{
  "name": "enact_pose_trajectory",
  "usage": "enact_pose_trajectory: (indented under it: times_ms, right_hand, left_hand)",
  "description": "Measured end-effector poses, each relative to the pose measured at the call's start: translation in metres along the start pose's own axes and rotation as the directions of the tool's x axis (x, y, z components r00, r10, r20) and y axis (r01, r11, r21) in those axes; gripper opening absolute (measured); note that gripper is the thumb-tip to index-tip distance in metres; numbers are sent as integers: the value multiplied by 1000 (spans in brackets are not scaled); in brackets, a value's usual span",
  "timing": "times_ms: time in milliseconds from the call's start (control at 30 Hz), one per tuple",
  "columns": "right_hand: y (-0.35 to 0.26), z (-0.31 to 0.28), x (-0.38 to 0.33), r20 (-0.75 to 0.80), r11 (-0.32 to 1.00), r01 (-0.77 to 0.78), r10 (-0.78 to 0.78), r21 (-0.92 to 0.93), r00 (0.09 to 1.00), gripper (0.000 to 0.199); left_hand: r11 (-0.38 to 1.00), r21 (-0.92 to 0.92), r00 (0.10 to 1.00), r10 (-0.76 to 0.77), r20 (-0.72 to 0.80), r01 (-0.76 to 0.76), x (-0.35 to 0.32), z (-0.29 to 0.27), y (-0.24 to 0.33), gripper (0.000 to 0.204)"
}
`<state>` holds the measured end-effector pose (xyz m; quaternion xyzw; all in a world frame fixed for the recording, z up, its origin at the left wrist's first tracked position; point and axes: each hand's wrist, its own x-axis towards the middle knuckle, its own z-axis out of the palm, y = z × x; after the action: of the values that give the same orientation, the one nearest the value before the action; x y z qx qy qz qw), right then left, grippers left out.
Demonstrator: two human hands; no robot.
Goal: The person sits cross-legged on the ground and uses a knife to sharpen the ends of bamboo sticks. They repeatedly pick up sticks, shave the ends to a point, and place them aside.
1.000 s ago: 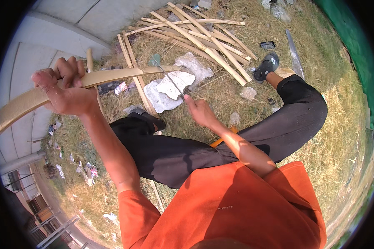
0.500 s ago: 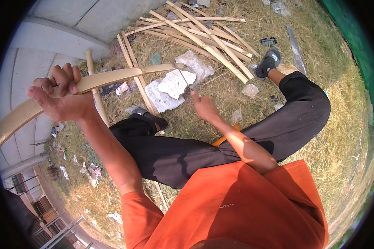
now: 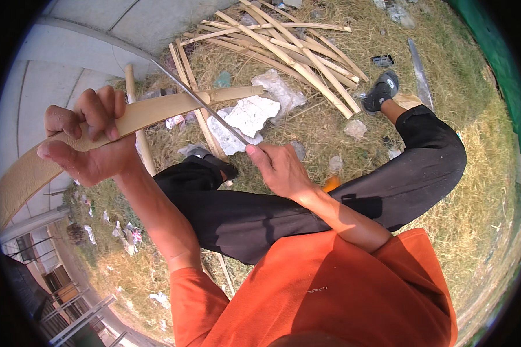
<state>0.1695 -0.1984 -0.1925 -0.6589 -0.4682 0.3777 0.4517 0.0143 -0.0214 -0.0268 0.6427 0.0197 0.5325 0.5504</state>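
A long split-bamboo strip (image 3: pixel 162 110) runs from the far left edge toward the middle, its far end above a pale stone slab (image 3: pixel 253 115). My left hand (image 3: pixel 90 136) is closed round the strip, fingers over its upper edge and thumb below. In my right hand (image 3: pixel 283 172) is a long knife (image 3: pixel 227 124), its handle mostly hidden by the fingers. Seen nearly edge-on, the narrow blade slants up and left and crosses in front of the strip near a node. Whether the blade touches the strip I cannot tell.
A heap of bamboo strips (image 3: pixel 295 52) lies on dry grass ahead. A pole (image 3: pixel 142 130) leans near the grey wall (image 3: pixel 87 49). My shoe (image 3: pixel 383 89) rests near a long flat metal blade (image 3: pixel 421 75). Litter (image 3: pixel 127 237) is scattered at left.
The knife has swung up and left, from the strip's far end to across its node. My right hand has shifted slightly down. The left hand and strip have moved slightly right.
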Motion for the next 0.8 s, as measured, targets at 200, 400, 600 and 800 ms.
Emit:
enact_pose_trajectory:
  times_ms: [200,400,600,800]
  right_hand:
    - [88,-11,25,28,798,-589,597,-130,802,68]
    - [72,29,12,-67,981,-106,118,165,991,63]
    - [93,69,36,-169,934,-355,344,-36,923,64]
    - [52,56,18,-100,974,-224,219,-42,971,63]
  left_hand:
    - [999,-27,996,-25,-89,23,-2,1,-3,46]
    - [987,157,932,95,-350,-41,6,5,-3,47]
    - [849,529,690,392,-608,-17,18,31,-16,50]
    - [787,616,589,480,-650,37,19,33,-13,41]
